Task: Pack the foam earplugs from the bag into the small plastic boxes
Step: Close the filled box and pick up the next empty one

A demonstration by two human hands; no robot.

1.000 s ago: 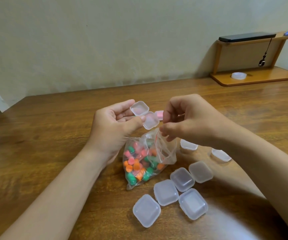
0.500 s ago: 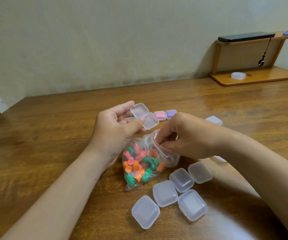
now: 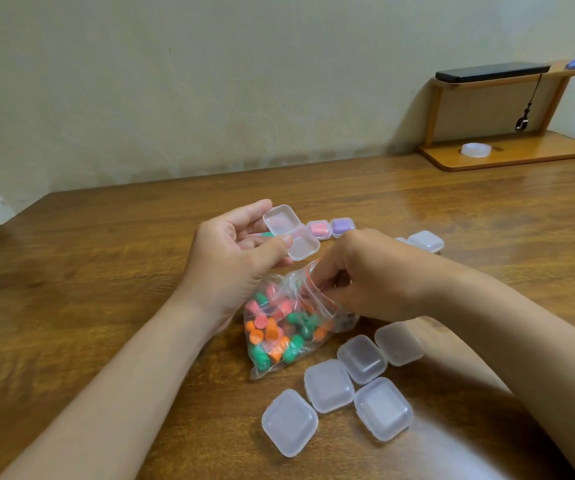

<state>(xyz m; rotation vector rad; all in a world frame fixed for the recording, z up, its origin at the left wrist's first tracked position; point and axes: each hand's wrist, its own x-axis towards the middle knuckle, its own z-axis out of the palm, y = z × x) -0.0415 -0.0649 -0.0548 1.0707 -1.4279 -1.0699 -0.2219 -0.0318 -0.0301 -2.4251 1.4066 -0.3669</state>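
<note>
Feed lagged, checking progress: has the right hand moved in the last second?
Yes. The right hand has dropped from beside the open box to the mouth of the bag.

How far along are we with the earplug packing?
Done: the pink box and purple box look filled and closed. In hand: left hand holds an open box; right hand reaches into the bag. Left: bag mostly full; five clear boxes in front look empty.

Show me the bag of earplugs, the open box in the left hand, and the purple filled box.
bag of earplugs (image 3: 279,334): head view, on its earplug-filled middle.
open box (image 3: 281,220): head view, on its farther half.
purple filled box (image 3: 343,226): head view, on its top face.
</note>
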